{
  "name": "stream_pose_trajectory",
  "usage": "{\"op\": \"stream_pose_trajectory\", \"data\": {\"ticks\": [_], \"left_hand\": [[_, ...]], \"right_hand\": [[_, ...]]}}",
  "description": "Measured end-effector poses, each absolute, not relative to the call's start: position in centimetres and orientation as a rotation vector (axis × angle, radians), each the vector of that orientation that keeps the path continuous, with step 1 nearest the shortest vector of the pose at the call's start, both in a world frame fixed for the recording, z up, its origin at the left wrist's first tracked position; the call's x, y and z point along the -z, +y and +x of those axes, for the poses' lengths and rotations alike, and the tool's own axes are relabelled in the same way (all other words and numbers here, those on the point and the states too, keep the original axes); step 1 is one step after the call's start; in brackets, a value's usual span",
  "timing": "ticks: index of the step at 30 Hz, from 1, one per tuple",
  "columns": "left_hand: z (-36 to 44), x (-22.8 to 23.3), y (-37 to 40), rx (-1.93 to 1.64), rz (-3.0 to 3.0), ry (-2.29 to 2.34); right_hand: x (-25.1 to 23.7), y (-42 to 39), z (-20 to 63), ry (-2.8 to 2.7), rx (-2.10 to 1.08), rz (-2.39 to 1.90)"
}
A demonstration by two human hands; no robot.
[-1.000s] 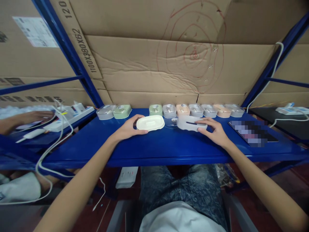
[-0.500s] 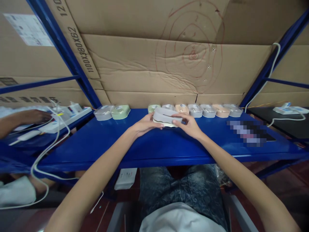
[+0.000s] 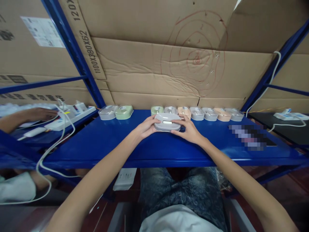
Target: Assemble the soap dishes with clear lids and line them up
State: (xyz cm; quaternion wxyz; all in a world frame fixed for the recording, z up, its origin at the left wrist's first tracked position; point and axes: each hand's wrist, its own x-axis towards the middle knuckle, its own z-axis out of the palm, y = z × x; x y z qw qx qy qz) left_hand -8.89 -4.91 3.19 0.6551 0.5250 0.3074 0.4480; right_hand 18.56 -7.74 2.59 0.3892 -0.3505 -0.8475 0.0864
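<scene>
Small grey case (image 3: 167,122) with a clear lid, sitting on the blue counter (image 3: 149,145) right between both hands. Looks light, stiff and kinda slick plastic, so probably best gripped by the short ends, not the lid. Left hand (image 3: 145,128) curled round the left end, fingers pressed against the side. Right hand (image 3: 190,130) doing the same on the right end, thumb up near the top edge. Just past the hands, a row of similar cases (image 3: 196,113) in grey, green and peach. Off to the left, a power strip (image 3: 70,113) and another person's hand (image 3: 40,113).
</scene>
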Motion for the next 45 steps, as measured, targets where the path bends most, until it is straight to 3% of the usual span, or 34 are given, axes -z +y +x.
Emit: {"op": "stream_pose_trajectory", "data": {"ticks": [8, 14, 21, 34, 45], "left_hand": [[-10.1, -2.4, -3.1, -1.131, 1.028, 0.798], [-10.8, -2.6, -2.8, -1.249, 0.908, 0.803], [-10.7, -3.4, -3.2, -1.364, 0.699, 0.971], [-11.1, -3.2, -2.6, -1.341, 0.685, 1.057], [-9.9, -4.0, -4.4, -1.163, 0.723, 0.762]], "right_hand": [[-4.6, -4.9, 20.0, -2.155, -0.237, -0.86], [-2.6, -3.5, 21.6, -2.384, -0.054, -1.012], [-1.9, -4.5, 21.9, -2.407, -0.215, -1.108], [-2.4, -3.4, 23.5, -2.277, -0.265, -1.134], [-2.8, -4.5, 21.3, -2.024, -0.102, -0.965]]}}
